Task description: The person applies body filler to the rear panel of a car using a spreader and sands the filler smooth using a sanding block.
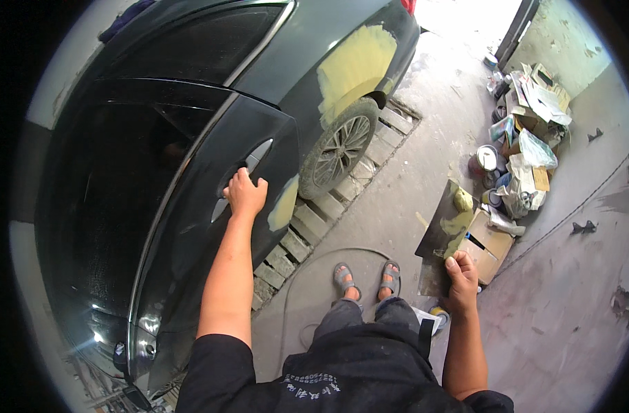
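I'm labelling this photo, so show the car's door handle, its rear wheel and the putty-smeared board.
Door handle (261, 153): head view, silver end nearer the wheel.
Rear wheel (340, 151): head view, near the centre hub.
Putty-smeared board (438, 221): head view, mid-sheet, dark face.

Glossy black-green car (266, 76), its windows (197, 48) near black, edged by a silver trim line (168, 196). A broad, streaky mustard-yellow patch (359, 65) covers part of the rear panel, with a smaller, paler yellow patch (283, 206) on the door's edge. The door handle (260, 155) is silver; the wheel (342, 148) has silver-grey spokes inside a dark tyre. A dark grey plate (435, 227) carries yellow-green smears (457, 221). The T-shirt (369, 372) is black with white lettering, the sandals (390, 278) grey, the floor (369, 230) dusty grey, the flattened cardboard (490, 241) tan.
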The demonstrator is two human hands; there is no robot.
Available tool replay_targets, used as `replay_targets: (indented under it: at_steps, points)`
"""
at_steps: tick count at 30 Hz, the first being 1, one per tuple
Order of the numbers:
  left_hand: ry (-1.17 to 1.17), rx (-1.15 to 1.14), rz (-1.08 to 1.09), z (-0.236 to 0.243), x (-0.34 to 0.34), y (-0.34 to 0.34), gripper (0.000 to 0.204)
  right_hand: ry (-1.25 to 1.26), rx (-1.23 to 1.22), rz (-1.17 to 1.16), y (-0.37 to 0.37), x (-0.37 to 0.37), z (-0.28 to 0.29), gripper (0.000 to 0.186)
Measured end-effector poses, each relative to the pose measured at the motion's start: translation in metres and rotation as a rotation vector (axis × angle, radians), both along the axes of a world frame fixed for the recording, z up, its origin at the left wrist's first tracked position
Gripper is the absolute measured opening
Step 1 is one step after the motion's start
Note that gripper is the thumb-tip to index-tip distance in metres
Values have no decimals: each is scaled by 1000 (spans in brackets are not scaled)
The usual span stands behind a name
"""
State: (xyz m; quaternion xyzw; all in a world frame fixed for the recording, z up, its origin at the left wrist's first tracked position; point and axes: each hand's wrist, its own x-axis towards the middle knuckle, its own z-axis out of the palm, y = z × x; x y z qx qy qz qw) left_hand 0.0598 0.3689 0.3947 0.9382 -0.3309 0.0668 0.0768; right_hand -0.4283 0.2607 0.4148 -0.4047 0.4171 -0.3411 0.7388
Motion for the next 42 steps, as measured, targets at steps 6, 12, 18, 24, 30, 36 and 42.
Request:
replay_targets:
  at_steps: [6,12,18,24,30,36,42]
  points:
    - [-31,-3,-7,-4,14,-2,46,6,26,-6,2,5,-7,11]
    - [-13,39,43,-1,16,-7,49,-25,82,-12,3,1,-34,10]
    - [-44,-13,40,-7,20,-6,48,-19,138,-17,-4,-5,-57,9]
    - [-42,-274,-84,-11,27,0,44,-8,183,-12,-18,-17,-85,10]
    - [-138,-468,-182,5,12,10,36,33,120,56,-34,-10,-103,11]
    - [-225,-518,-356,-9,-18,38,15,45,46,59,-27,24,-123,13]
    - [223,-494,-405,-82,-37,92,12,61,29,104,25,100,-152,13]
